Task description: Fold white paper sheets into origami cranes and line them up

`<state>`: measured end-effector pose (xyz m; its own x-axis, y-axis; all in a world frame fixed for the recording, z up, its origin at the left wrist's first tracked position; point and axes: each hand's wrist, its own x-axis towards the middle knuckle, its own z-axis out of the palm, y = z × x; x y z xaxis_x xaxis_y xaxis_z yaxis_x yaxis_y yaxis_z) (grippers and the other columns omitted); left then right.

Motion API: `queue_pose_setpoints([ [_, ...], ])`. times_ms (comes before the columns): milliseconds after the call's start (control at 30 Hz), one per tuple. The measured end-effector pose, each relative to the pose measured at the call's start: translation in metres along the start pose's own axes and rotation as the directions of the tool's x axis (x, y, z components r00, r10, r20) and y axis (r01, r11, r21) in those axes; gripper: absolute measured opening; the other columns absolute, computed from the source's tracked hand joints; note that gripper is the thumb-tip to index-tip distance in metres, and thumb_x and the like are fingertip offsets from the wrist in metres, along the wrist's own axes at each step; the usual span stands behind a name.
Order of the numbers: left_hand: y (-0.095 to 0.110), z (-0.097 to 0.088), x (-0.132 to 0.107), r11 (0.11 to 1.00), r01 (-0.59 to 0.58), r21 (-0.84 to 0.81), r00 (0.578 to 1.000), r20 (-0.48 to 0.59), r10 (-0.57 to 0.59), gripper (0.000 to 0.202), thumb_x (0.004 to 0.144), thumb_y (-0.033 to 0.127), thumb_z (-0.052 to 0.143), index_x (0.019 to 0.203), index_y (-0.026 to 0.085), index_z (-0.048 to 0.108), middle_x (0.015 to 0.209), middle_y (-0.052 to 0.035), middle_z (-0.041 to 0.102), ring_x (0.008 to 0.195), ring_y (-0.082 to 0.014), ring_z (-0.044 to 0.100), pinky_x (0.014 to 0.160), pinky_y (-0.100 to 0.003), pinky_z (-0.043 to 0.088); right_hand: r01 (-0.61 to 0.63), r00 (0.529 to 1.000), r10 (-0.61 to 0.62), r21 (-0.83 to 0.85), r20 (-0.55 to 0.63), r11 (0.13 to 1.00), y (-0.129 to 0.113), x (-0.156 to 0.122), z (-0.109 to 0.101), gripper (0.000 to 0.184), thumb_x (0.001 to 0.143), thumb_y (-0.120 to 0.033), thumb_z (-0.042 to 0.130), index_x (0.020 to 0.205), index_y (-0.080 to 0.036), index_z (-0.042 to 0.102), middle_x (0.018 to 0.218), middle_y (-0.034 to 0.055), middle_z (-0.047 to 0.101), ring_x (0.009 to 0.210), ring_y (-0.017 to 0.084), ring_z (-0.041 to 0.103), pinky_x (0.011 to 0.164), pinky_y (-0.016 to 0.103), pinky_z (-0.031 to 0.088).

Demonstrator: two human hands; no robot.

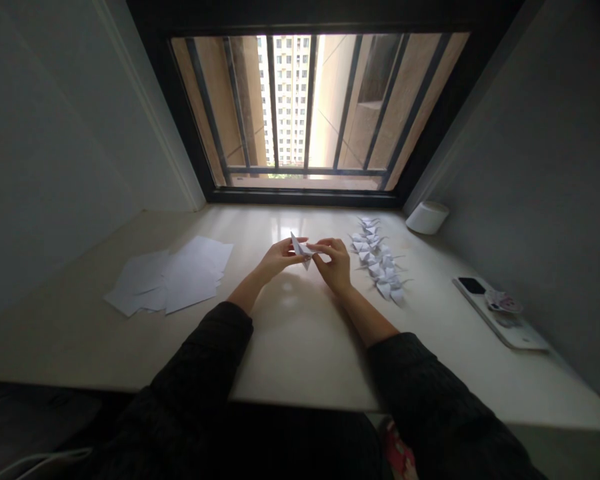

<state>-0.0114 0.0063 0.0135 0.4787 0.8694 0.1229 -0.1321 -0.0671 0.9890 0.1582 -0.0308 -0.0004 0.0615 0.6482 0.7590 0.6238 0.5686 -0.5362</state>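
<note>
This looks like a room in a high-rise flat, a home rather than a workplace; the pale glossy desk [300, 347] fills an alcove between plain white walls [55, 133]; the black-framed window with vertical bars [305, 113] faces a tall residential tower block [290, 87]; a flat white phone [523, 337] and loose white paper sheets [175, 273] lie about on the desk.

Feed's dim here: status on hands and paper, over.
Left hand, right hand both pinching small white folded paper piece above cream tabletop. White folded paper cranes in a row right of it, loose white sheets left. Nothing blocking hands.
</note>
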Motion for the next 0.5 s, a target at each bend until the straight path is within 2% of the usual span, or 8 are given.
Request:
queue_pose_setpoints([
  [200,0.002,-0.024,-0.001,0.989,-0.008,0.148,0.999,0.032,0.004,0.058,0.065,0.031,0.076,0.118,0.015,0.058,0.099,-0.0104,0.067,0.087,-0.0197,0.063,0.082,-0.037,0.047,-0.035,0.998,0.034,0.017,0.048,0.999,0.0,0.002,-0.001,0.016,0.082,-0.029,0.061,0.094,-0.029,0.071,0.09,0.0038,0.067,0.086,0.021,0.056,0.079,0.038,0.048],
  [333,0.001,-0.028,-0.002,0.983,0.002,0.181,0.997,0.074,-0.015,0.055,0.065,0.032,0.076,0.115,0.015,0.06,0.099,-0.0108,0.066,0.088,-0.0201,0.063,0.082,-0.037,0.047,-0.053,0.996,0.052,0.014,0.073,0.999,0.004,0.0,0.0,0.013,0.08,-0.029,0.063,0.091,-0.028,0.072,0.087,0.0031,0.069,0.084,0.02,0.057,0.079,0.038,0.048],
  [500,0.0,-0.029,-0.003,0.98,0.014,0.197,0.995,0.094,-0.033,0.053,0.064,0.032,0.076,0.112,0.015,0.062,0.096,-0.0098,0.067,0.084,-0.019,0.062,0.077,-0.034,0.047,-0.118,0.992,0.118,-0.006,0.04,0.993,0.012,-0.002,0.001,0.012,0.076,-0.035,0.068,0.083,-0.027,0.072,0.081,0.0026,0.069,0.079,0.02,0.058,0.071,0.035,0.047],
])
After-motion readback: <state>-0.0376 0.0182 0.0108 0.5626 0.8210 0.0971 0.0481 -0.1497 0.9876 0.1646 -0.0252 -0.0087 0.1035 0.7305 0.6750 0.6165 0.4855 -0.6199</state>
